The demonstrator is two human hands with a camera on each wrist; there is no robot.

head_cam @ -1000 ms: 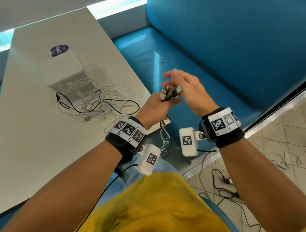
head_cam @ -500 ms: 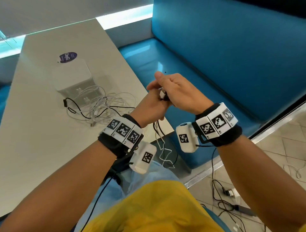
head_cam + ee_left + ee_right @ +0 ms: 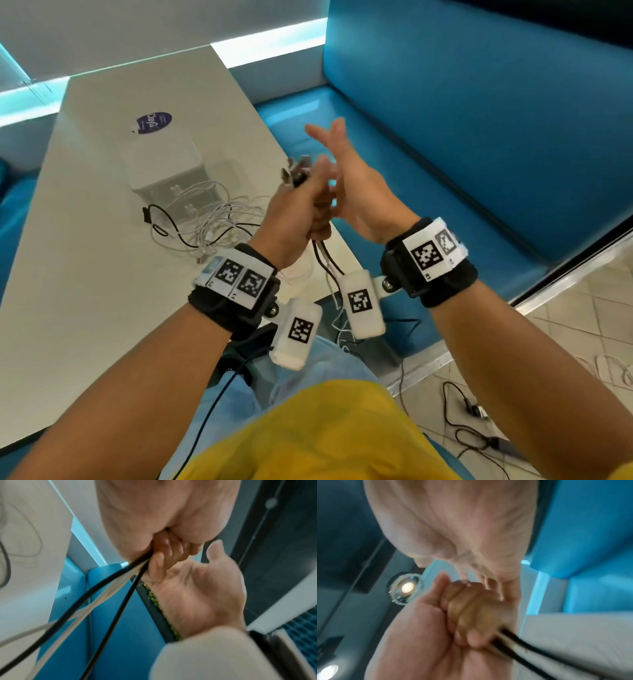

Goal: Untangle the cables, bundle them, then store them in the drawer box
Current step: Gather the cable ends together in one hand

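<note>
Cable ends bunched in one fist

Left hand [image 3: 294, 209] grips the cables [image 3: 109, 586], plugs [image 3: 298, 168] above its fingers; two black strands; right hand [image 3: 356, 192] fingers spread open alongside.

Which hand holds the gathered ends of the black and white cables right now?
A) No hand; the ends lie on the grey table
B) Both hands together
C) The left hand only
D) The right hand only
C: the left hand has its fingers curled round the gathered black and white cables, with plugs sticking out above its grip, while the right hand beside it has straight fingers and holds nothing.
</note>
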